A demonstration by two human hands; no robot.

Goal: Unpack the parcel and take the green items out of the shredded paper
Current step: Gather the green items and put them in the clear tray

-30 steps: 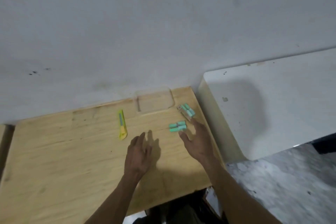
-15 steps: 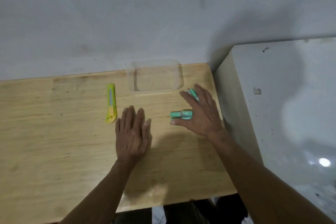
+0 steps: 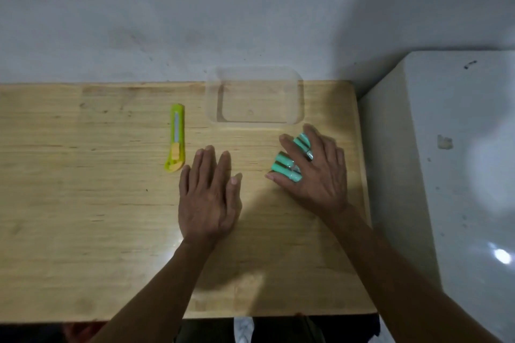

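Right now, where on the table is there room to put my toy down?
The big bare patch is the table left of the knife and left hand. Another lies along the near edge, between the two forearms. It is crowded on the right: the right hand rests on the green items, with the clear tray just behind.

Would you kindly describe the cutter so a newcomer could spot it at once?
On the wooden table, look just left of the clear tray by the wall. The cutter lies there lengthwise, beyond the left hand. It alone is yellow-green, long and slim.
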